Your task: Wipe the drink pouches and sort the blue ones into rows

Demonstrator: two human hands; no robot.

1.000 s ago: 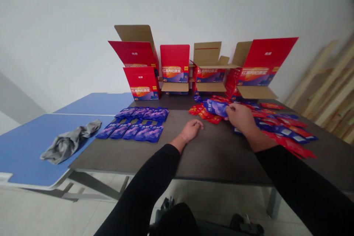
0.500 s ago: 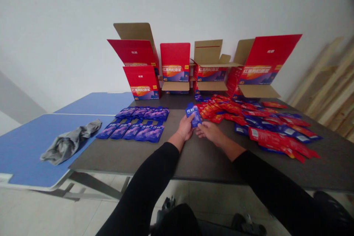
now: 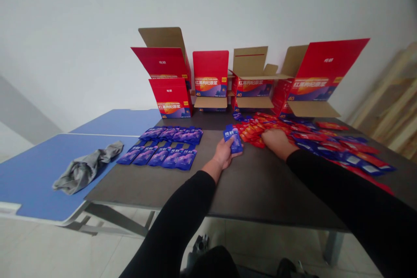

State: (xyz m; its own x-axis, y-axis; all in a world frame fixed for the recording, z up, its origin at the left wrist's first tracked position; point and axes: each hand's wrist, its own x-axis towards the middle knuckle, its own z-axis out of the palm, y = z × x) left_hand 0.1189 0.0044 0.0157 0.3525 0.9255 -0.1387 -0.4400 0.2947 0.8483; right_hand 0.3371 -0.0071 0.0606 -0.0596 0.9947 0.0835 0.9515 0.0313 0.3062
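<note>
My left hand (image 3: pixel 224 153) is closed around a blue-purple pouch (image 3: pixel 233 139), held upright with its printed front showing; whether more pouches lie behind it I cannot tell. Over at the heap of red pouches (image 3: pixel 260 122), my right hand (image 3: pixel 277 141) has its fingers curled down among them. What those fingers hold is hidden. Blue pouches (image 3: pixel 339 153) mix with red ones at the heap's right side. To the left, several blue-purple pouches (image 3: pixel 162 155) lie in a neat overlapping front row, with another row (image 3: pixel 172 134) behind it.
Red cartons with open flaps stand along the wall: a stacked pair (image 3: pixel 171 100) at left, a middle carton (image 3: pixel 211 82), another (image 3: pixel 254 87), and one at right (image 3: pixel 312 89). A grey cloth (image 3: pixel 85 169) lies on the blue table (image 3: pixel 35 169) beside the dark table (image 3: pixel 247 193). Wooden boards (image 3: pixel 391 104) lean at right.
My right hand has left the pouch in my left hand and moved right and away from me to the red pouches. My left hand still holds its pouch. The view has shifted slightly.
</note>
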